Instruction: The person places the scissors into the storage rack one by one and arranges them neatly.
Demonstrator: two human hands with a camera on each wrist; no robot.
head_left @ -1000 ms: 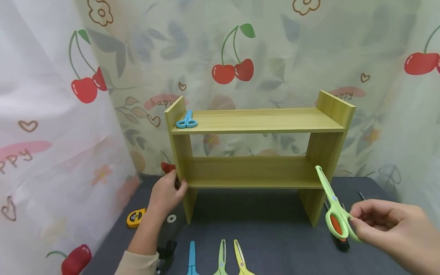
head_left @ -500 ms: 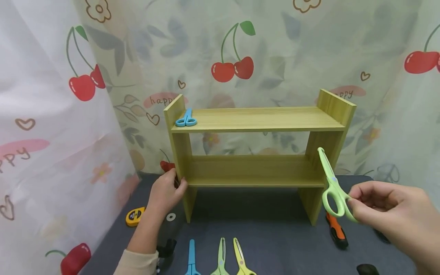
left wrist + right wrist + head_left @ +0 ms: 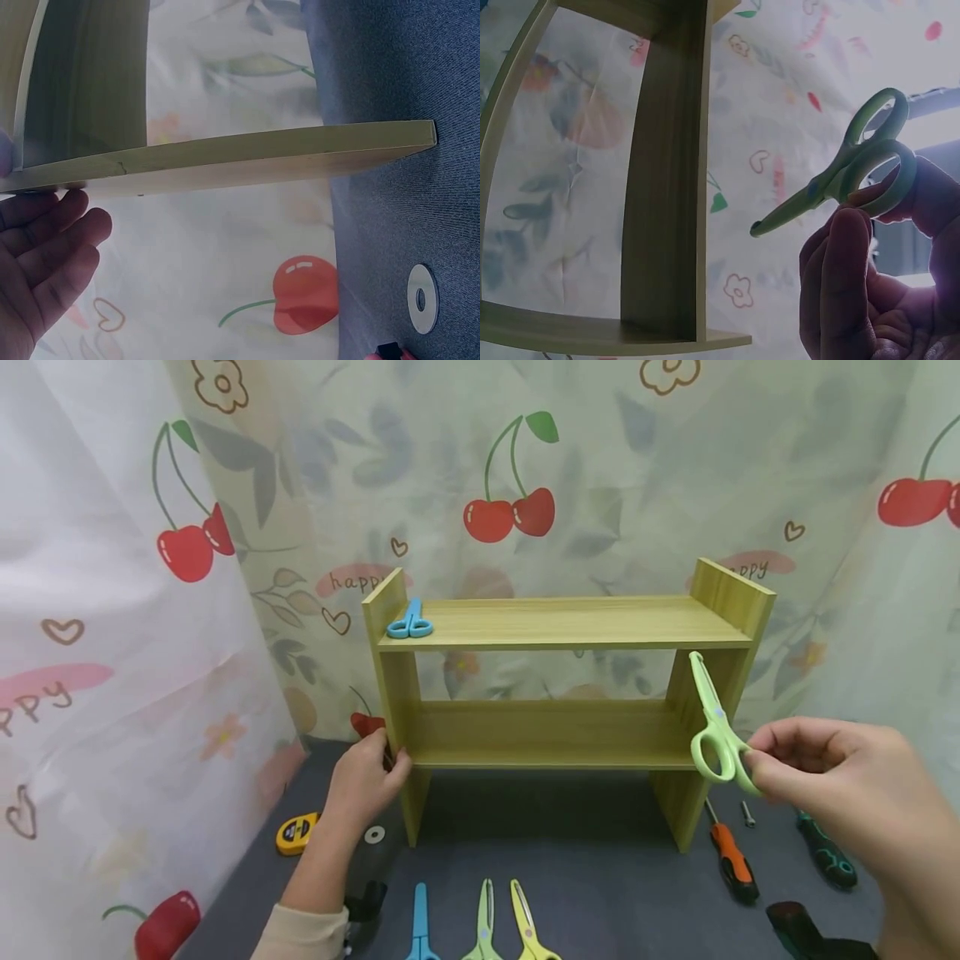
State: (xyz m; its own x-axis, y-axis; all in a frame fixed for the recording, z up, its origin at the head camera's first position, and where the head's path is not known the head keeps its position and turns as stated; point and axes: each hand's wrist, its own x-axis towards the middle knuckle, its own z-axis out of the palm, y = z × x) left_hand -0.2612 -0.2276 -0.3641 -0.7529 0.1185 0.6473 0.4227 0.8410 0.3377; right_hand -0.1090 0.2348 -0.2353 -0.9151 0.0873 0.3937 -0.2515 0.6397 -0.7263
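Observation:
A two-tier wooden shelf (image 3: 562, 625) stands upright on the dark table. My left hand (image 3: 366, 781) grips the front edge of its left side panel (image 3: 247, 154), thumb on the inner side and fingers outside, around the height of the lower board. In my right hand (image 3: 832, 768), thumb and fingers pinch a handle loop of light green scissors (image 3: 714, 718). Their blades point up, overlapping the shelf's right side panel in the head view. In the right wrist view the scissors (image 3: 821, 184) appear apart from the shelf. Blue scissors (image 3: 410, 621) lie on the top board's left end.
Blue (image 3: 421, 922), green (image 3: 484, 922) and yellow scissors (image 3: 527, 922) lie in front. Left are a yellow tape measure (image 3: 296, 835) and a washer (image 3: 375, 835). Right are an orange-handled screwdriver (image 3: 733, 860), a screw (image 3: 747, 814), a dark green-handled tool (image 3: 827, 852) and a black object (image 3: 806, 931).
My right hand has risen with the green scissors, bringing their tip up near the top board and uncovering tools on the table. My left hand has stayed on the side panel.

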